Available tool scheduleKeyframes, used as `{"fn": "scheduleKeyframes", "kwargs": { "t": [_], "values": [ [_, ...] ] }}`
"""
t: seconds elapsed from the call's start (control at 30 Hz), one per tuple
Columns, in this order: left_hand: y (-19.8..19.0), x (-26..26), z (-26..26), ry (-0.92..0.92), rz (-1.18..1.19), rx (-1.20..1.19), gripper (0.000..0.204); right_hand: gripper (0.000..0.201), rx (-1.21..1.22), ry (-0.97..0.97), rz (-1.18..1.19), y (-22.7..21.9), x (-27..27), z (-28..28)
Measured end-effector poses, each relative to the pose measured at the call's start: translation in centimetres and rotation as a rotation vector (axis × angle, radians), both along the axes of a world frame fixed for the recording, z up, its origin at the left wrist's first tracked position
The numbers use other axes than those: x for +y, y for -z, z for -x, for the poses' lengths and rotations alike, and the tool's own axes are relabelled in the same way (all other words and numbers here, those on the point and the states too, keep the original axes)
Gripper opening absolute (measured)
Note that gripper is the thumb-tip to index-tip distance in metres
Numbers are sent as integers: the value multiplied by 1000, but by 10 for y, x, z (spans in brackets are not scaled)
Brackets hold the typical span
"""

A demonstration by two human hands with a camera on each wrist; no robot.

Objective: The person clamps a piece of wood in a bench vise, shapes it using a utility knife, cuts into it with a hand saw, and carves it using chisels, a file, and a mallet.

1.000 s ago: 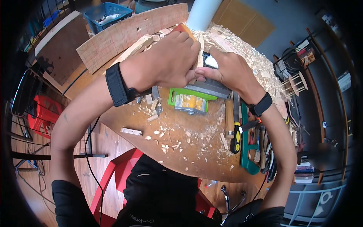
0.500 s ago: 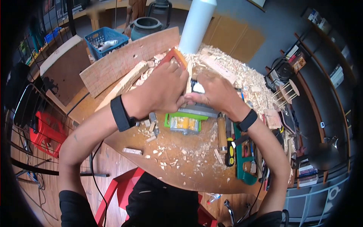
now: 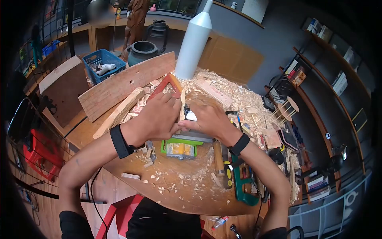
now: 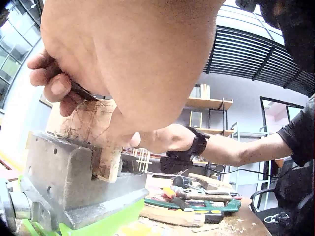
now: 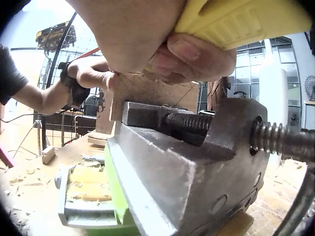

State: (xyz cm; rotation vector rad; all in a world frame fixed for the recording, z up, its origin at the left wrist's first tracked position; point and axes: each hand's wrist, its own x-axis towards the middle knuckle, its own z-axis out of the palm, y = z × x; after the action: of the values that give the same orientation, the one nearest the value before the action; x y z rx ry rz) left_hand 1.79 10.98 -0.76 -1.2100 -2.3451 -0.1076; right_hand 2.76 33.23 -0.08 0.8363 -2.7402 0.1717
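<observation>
two firm grips above one wood block (image 5: 145,96) in one bench vise (image 5: 157,160)

on my feeds, the left hand (image 3: 156,117) has its fingers curled round one dark strip (image 4: 82,91), while the right hand (image 3: 211,122) grasps one yellow handle (image 5: 246,22). the block stands upright between the vise jaws, just below both hands. around them i count one blue basket (image 3: 87,68), one white bottle-shaped column (image 3: 193,44) and one triangular frame (image 3: 160,86).

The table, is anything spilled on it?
Yes: wood shavings lie scattered across the table, heaped thickest near the tall white bottle-shaped object. It looks odd because they're loose, not gathered up.
</observation>
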Motion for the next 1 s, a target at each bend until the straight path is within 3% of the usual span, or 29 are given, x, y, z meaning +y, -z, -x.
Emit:
{"fn": "scheduleKeyframes", "kwargs": {
  "t": [0.47, 0.53, 0.73, 1.0],
  "values": [
    [0, 1, -3, -1, 31, 42, 53, 63, 30, -55, 15, 1, 1, -1],
    [0, 0, -2, 3, 8, 59, 53, 68, 179, -172, 111, 6, 0, 4],
    [-2, 2, -4, -17, 45, 8, 54, 65, 272, -199, 116, 10, 1, 6],
    [0, 1, -5, 33, -78, -14, 54, 64, 258, -186, 140, 7, 1, 4]
  ]
}}
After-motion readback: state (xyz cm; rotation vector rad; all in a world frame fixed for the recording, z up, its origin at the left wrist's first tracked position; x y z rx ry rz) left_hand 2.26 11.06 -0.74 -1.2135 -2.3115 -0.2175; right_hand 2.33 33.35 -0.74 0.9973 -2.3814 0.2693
